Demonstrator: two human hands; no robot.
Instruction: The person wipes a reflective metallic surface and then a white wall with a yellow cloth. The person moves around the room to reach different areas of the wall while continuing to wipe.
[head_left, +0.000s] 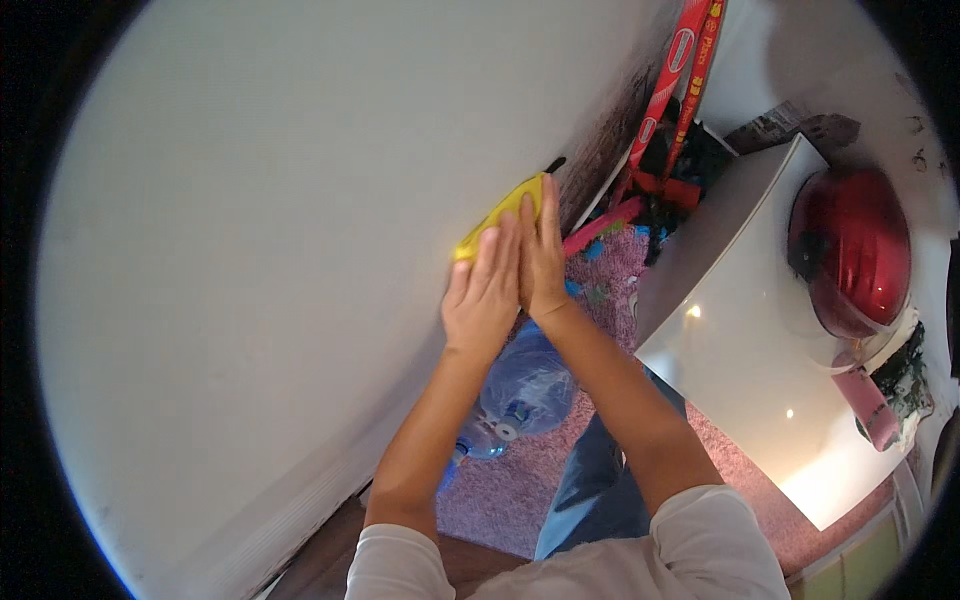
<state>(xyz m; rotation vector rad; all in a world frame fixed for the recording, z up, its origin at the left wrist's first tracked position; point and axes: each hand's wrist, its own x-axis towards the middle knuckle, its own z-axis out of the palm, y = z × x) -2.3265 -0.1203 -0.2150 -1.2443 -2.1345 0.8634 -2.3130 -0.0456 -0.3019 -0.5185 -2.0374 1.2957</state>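
Observation:
A yellow cloth (501, 216) lies pressed flat on the pale wall (262, 225) in front of me. My left hand (484, 292) rests on the cloth's lower part, its fingers pointing up. Beside it, touching, my right hand (541, 251) reaches up to the cloth's right end. Parts of the cloth are hidden under both hands. A dark mark (556, 164) shows on the wall just past the cloth's upper tip.
Large clear-blue plastic bottles (529, 382) stand below my forearms on a pink carpet (499, 499). Red printed poles or packages (664, 90) lean in the corner. To the right is a glossy white tabletop (739, 360) bearing a red translucent container (862, 251).

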